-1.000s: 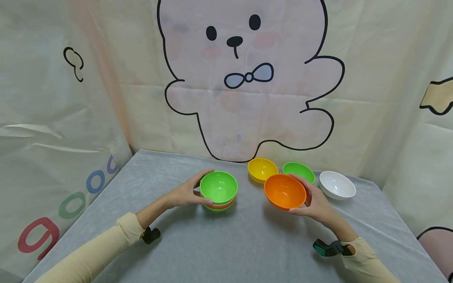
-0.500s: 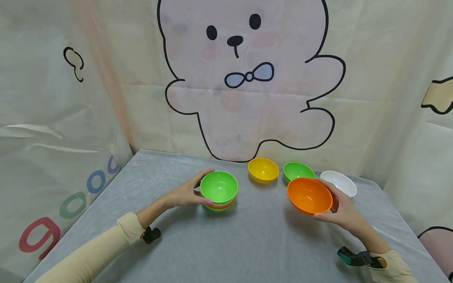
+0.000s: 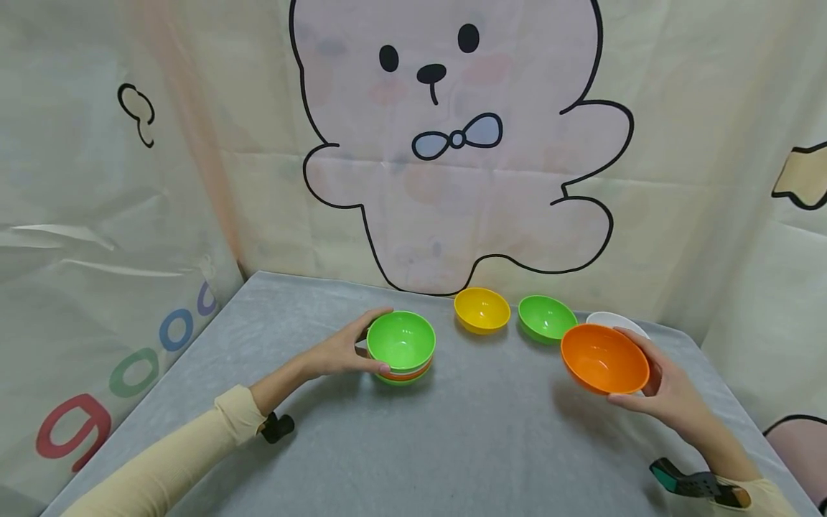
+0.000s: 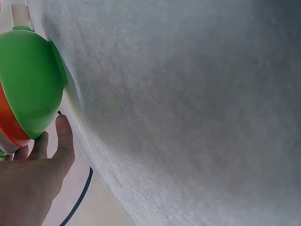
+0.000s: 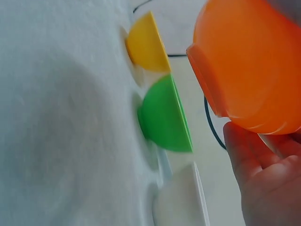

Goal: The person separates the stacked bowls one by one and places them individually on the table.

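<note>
My left hand (image 3: 339, 352) grips the left side of a stack of nested bowls (image 3: 400, 345), thumb in front and fingers behind. A green bowl is on top, with white and orange rims below it and a green bowl (image 4: 33, 80) at the bottom. Over on the right, my right hand (image 3: 675, 395) holds an orange bowl (image 3: 604, 359) by its right side. This bowl is raised off the table, as its underside (image 5: 249, 70) shows in the right wrist view. It partly hides a white bowl (image 3: 617, 321) behind it.
Along the back edge of the grey cloth-covered table (image 3: 452, 445) stand a yellow bowl (image 3: 482, 311), a green bowl (image 3: 546, 318) and the white bowl. A curtain (image 3: 258, 215) with a cartoon bear hangs directly behind them.
My right hand has carried the orange bowl to the right, from in front of the yellow and green bowls to in front of the white one. The left hand stays on the stack.
</note>
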`<act>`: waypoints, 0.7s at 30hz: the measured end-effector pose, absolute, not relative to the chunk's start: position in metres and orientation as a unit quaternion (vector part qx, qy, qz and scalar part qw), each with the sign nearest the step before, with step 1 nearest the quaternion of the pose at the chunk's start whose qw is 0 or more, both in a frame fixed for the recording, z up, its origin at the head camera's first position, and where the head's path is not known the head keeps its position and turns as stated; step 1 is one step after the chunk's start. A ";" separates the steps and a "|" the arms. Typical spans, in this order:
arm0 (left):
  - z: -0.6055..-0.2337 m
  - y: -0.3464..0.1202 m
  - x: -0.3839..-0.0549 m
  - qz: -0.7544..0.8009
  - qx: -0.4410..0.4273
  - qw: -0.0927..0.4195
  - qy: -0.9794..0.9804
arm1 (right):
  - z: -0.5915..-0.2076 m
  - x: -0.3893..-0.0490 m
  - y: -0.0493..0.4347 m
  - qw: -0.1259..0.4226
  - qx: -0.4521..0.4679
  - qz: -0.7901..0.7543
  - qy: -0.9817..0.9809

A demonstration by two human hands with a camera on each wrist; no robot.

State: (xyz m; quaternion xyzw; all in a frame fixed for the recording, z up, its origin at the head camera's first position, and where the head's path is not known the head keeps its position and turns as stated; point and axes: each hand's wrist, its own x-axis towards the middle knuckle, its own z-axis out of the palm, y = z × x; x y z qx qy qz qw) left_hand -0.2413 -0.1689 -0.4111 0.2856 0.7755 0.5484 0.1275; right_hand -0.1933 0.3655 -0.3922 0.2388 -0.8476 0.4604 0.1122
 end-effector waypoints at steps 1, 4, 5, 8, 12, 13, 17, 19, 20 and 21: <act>-0.412 -0.169 -0.241 0.549 0.285 0.128 0.775 | -0.392 -0.192 0.369 0.118 0.235 0.456 -0.850; -0.413 -0.169 -0.242 0.552 0.287 0.129 0.772 | -0.393 -0.188 0.382 0.130 0.217 0.447 -0.858; -0.413 -0.169 -0.242 0.552 0.286 0.129 0.773 | -0.393 -0.187 0.387 0.132 0.210 0.445 -0.860; -0.412 -0.169 -0.242 0.551 0.286 0.129 0.773 | -0.394 -0.184 0.401 0.131 0.188 0.444 -0.867; -0.411 -0.168 -0.241 0.549 0.284 0.129 0.776 | -0.396 -0.180 0.420 0.116 0.160 0.458 -0.867; -0.411 -0.168 -0.241 0.548 0.284 0.129 0.776 | -0.397 -0.179 0.425 0.114 0.154 0.461 -0.866; -0.411 -0.168 -0.241 0.546 0.279 0.132 0.779 | -0.400 -0.177 0.439 0.119 0.115 0.461 -0.872; -0.411 -0.168 -0.241 0.546 0.278 0.131 0.779 | -0.403 -0.177 0.443 0.128 0.093 0.450 -0.879; -0.411 -0.168 -0.241 0.546 0.279 0.131 0.779 | -0.405 -0.177 0.445 0.133 0.083 0.445 -0.882; -0.412 -0.169 -0.241 0.547 0.279 0.131 0.778 | -0.407 -0.177 0.447 0.136 0.075 0.444 -0.882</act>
